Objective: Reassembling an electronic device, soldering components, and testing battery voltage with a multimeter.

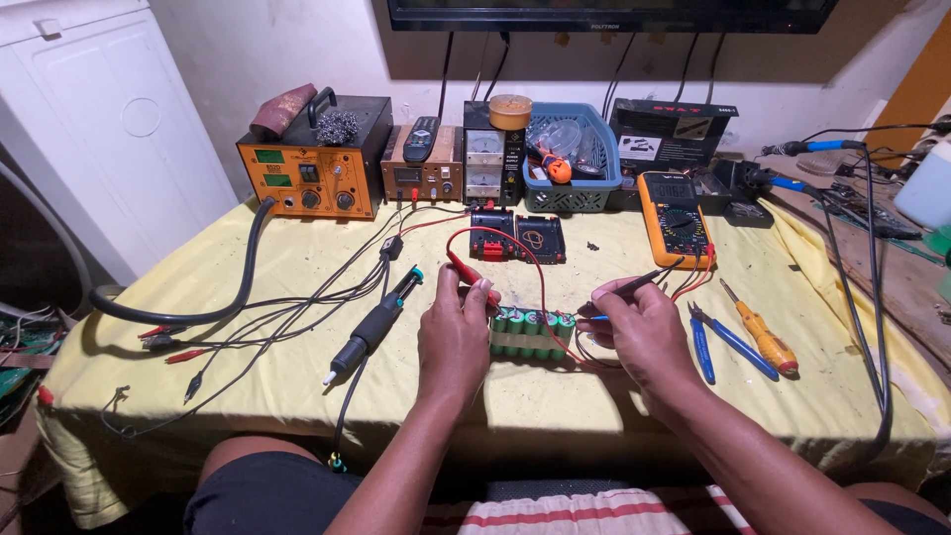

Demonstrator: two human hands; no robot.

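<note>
Both hands meet at centre: the left hand (454, 332) is clamped on a red probe (473, 273), the right hand (639, 332) on a black probe (634, 285), tips set to opposite ends of the green battery pack (530, 332), so both ends are contacted together. It lies flat on the yellow-clothed surface (297, 267). At one o'clock, the orange multimeter (675, 218) faces the person, readable. Blue pliers (715, 342) lie at three o'clock.

The green battery pack (532, 333), a row of cylindrical cells bound by pale tape, lies flat near the middle of the worktop. A red probe (472, 274) slants to its left end; a black probe (634, 285) slants toward its right end.
</note>
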